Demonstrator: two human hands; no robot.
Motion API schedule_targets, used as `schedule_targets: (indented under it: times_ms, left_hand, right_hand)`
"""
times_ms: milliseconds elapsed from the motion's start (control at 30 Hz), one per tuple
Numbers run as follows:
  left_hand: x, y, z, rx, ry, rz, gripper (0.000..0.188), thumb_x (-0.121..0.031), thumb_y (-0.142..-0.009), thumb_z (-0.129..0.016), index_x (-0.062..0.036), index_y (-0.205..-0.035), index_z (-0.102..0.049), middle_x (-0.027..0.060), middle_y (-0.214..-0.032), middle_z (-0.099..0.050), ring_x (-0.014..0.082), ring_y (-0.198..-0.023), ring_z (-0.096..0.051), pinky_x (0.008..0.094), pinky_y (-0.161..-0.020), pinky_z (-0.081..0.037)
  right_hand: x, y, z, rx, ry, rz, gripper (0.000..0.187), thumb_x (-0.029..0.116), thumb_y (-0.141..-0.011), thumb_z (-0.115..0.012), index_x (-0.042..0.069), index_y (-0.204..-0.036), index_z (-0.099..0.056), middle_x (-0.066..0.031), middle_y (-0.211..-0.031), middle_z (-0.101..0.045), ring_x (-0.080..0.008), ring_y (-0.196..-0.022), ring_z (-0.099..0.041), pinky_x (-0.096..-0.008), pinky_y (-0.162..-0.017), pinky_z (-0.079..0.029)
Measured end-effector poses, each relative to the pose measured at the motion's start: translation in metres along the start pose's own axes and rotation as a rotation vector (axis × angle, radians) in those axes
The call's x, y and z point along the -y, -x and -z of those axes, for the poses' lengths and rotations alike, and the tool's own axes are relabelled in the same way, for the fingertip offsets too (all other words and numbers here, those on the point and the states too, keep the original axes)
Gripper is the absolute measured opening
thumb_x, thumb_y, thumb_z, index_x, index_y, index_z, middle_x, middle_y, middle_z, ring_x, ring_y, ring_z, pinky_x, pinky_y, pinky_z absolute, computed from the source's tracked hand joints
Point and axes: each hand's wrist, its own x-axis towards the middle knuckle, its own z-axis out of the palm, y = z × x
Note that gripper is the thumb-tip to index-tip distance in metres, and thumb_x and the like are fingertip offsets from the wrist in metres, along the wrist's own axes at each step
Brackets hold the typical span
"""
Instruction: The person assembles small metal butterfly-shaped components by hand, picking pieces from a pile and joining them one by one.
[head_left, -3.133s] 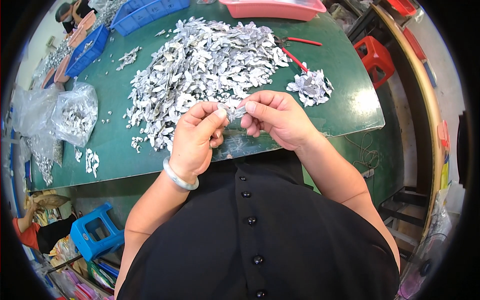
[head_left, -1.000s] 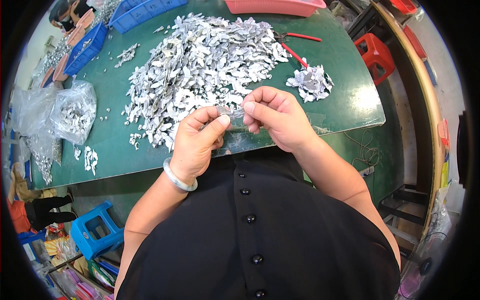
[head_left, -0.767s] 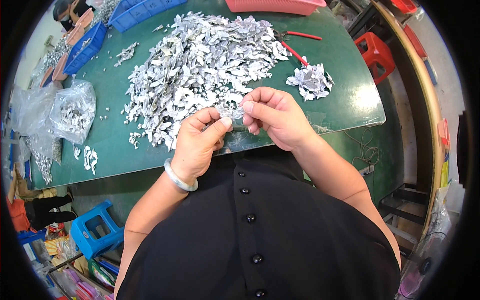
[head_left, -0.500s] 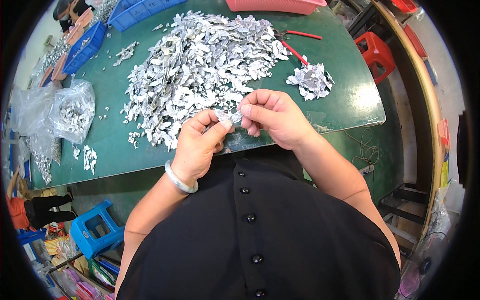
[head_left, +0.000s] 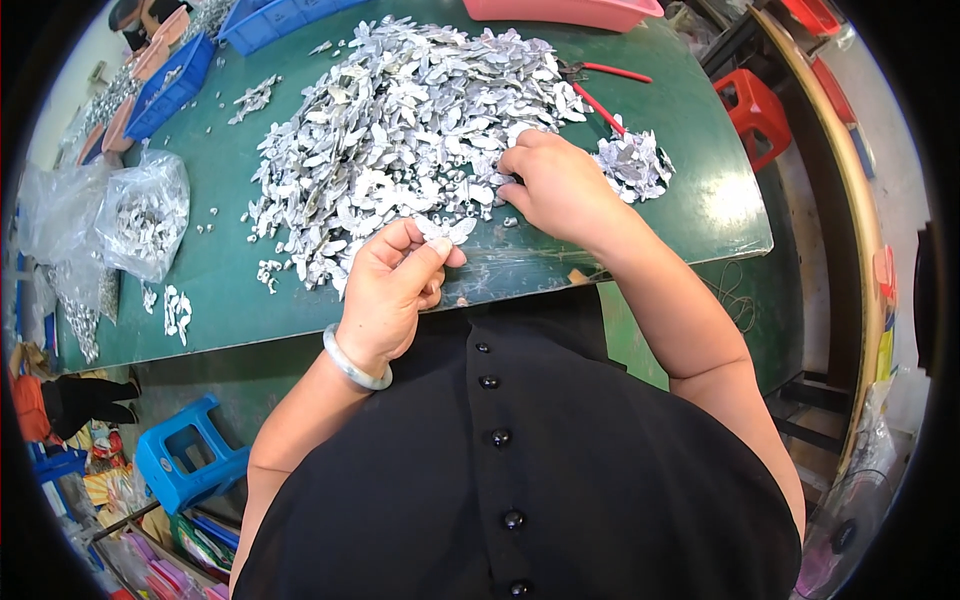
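Between the thumb and fingers of my left hand is a silver wing-shaped metal piece, held up near the table's front edge. A pale bangle circles that wrist. My right hand is at the right front side of a large pile of silver winged metal pieces. Its fingers are curled and pinched toward the pile; whatever is in the fingertips is too hidden to name. Small round metal bits lie along the pile's front. Beyond my right hand is a smaller heap of similar pieces.
Red-handled pliers lie beside the smaller heap on the green table. Clear plastic bags of metal parts stand at left. Blue bins and a pink bin line the far side. Blue stool, red stool and other people are nearby.
My right hand has left the winged piece and moved up and right to the pile's edge. My left hand still holds the piece in nearly the same place.
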Motion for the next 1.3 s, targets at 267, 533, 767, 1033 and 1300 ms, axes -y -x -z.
schedule_targets:
  times_ms: [267, 533, 767, 1033, 1300]
  left_hand:
    - [0.000, -0.001, 0.001, -0.013, 0.048, 0.009, 0.001, -0.006, -0.084, -0.051, -0.0054, -0.084, -0.052, 0.0057, -0.075, -0.059, 0.0025, -0.051, -0.041, 0.0149, -0.043, -0.031]
    - [-0.003, -0.001, 0.000, -0.036, 0.063, -0.002, 0.001, -0.004, -0.083, -0.051, -0.0046, -0.082, -0.051, 0.0070, -0.076, -0.059, 0.0031, -0.052, -0.042, 0.0152, -0.043, -0.031]
    - [-0.002, -0.002, -0.001, -0.076, 0.073, -0.023, 0.002, -0.003, -0.083, -0.050, -0.0042, -0.081, -0.050, 0.0078, -0.076, -0.059, 0.0035, -0.052, -0.042, 0.0156, -0.042, -0.031]
    - [-0.001, -0.003, -0.004, -0.051, 0.074, -0.048, 0.003, -0.005, -0.083, -0.049, -0.0057, -0.085, -0.052, 0.0057, -0.079, -0.058, 0.0042, -0.054, -0.041, 0.0157, -0.044, -0.030]
    - [-0.001, -0.002, -0.005, -0.042, 0.084, -0.049, 0.003, -0.005, -0.083, -0.050, -0.0046, -0.085, -0.052, 0.0061, -0.079, -0.057, 0.0045, -0.055, -0.041, 0.0158, -0.044, -0.030]
  right_hand:
    - [-0.013, 0.000, -0.002, -0.078, -0.125, 0.023, 0.009, 0.012, -0.072, -0.058, 0.004, -0.075, -0.060, -0.0115, -0.074, -0.056, -0.0300, -0.074, -0.056, -0.0385, -0.067, -0.045]
    - [-0.002, 0.012, 0.012, 0.040, -0.838, -0.284, 0.013, 0.006, -0.079, -0.056, -0.002, -0.089, -0.060, -0.0047, -0.071, -0.060, -0.0078, -0.066, -0.055, -0.0210, -0.060, -0.045]
    - [0.010, 0.033, 0.017, -0.070, -1.244, -0.267, 0.014, -0.002, -0.077, -0.057, -0.003, -0.091, -0.060, -0.0058, -0.082, -0.061, -0.0108, -0.073, -0.057, -0.0217, -0.067, -0.046]
    - [0.031, 0.045, -0.005, -0.177, -1.286, -0.213, 0.010, -0.001, -0.077, -0.059, -0.002, -0.087, -0.061, -0.0022, -0.082, -0.061, -0.0055, -0.073, -0.054, -0.0187, -0.065, -0.044]
    - [0.035, 0.045, -0.002, -0.139, -1.344, -0.314, 0.011, 0.001, -0.077, -0.059, -0.002, -0.088, -0.060, -0.0022, -0.077, -0.060, -0.0057, -0.070, -0.055, -0.0190, -0.064, -0.045]
